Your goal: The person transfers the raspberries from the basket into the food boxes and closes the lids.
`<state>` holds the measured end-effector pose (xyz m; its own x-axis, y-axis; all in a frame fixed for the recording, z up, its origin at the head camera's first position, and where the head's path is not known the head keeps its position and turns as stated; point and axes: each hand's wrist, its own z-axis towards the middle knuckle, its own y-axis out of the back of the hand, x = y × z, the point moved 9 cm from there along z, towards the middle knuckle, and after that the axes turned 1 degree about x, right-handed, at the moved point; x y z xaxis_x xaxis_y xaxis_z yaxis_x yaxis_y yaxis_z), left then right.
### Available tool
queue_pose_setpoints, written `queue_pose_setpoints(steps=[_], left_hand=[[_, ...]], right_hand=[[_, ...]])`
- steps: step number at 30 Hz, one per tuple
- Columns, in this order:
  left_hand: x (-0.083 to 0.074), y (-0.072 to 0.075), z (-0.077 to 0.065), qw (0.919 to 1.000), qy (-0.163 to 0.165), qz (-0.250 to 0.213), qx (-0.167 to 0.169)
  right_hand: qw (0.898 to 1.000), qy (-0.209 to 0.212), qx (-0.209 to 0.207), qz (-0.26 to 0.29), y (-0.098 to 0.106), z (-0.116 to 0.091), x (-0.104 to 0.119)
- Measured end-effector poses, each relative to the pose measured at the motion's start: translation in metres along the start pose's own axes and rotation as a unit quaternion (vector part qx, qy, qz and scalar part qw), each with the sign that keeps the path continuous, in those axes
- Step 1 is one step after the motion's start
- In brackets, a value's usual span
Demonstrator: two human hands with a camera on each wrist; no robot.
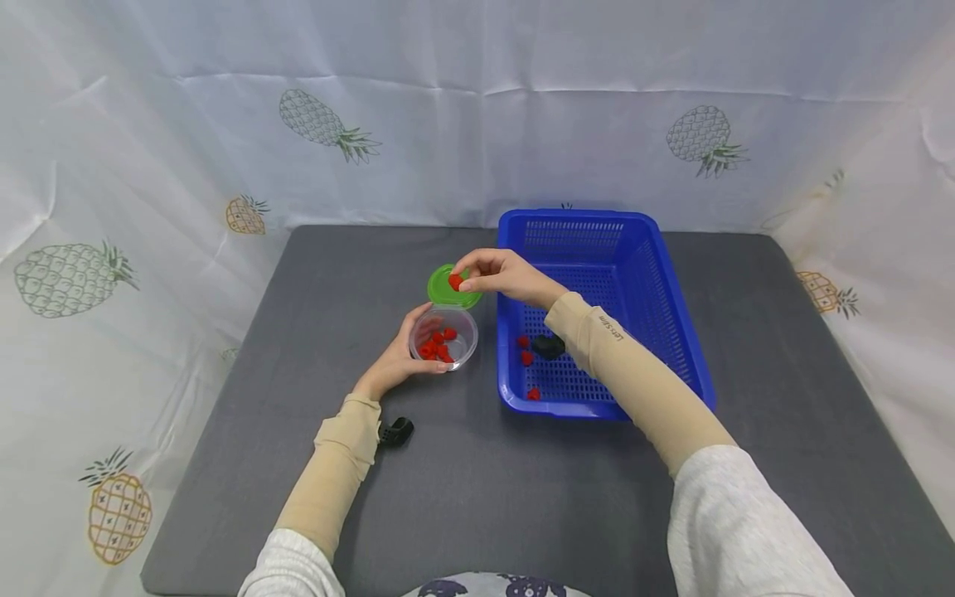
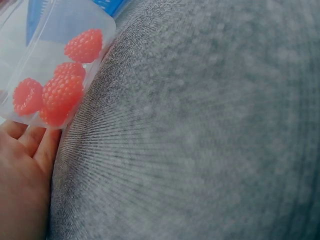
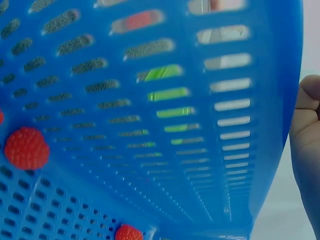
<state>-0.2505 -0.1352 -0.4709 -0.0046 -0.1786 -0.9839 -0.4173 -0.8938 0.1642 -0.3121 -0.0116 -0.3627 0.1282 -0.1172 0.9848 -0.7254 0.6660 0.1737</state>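
Observation:
My left hand grips the side of a clear plastic cup on the grey table, thumb at the near side and fingers around the left. Several red raspberries lie in the cup. Its green lid is flipped back behind it, seemingly attached at the rim. Above the lid, my right hand pinches one raspberry between thumb and fingertips. The left wrist view shows the left fingers against the cup's wall; in the right wrist view the right hand is partly hidden behind the basket wall.
A blue slotted basket stands right of the cup, under my right forearm. Inside it lie several raspberries and a black wrist-camera piece. Another black piece sits by my left wrist. A pineapple-print curtain hangs behind the table.

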Motion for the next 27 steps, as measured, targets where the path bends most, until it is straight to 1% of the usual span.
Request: queue_pose_setpoints(steps=[5, 13, 20, 27], left_hand=[[-0.002, -0.001, 0.001, 1.0000, -0.005, 0.002, 0.002], [-0.005, -0.002, 0.004, 1.0000, -0.004, 0.004, 0.006], [-0.004, -0.002, 0.002, 0.9999, -0.008, -0.005, 0.005], [-0.003, 0.000, -0.002, 0.9997, -0.020, -0.008, 0.007]], right_hand=[[1.000, -0.008, 0.006, 0.000, -0.005, 0.005, 0.000], [1.000, -0.015, 0.015, 0.006, -0.012, 0.011, 0.003], [0.999, -0.023, 0.034, 0.000, -0.023, 0.016, 0.000], [0.998, -0.019, 0.051, -0.006, -0.030, 0.026, -0.015]])
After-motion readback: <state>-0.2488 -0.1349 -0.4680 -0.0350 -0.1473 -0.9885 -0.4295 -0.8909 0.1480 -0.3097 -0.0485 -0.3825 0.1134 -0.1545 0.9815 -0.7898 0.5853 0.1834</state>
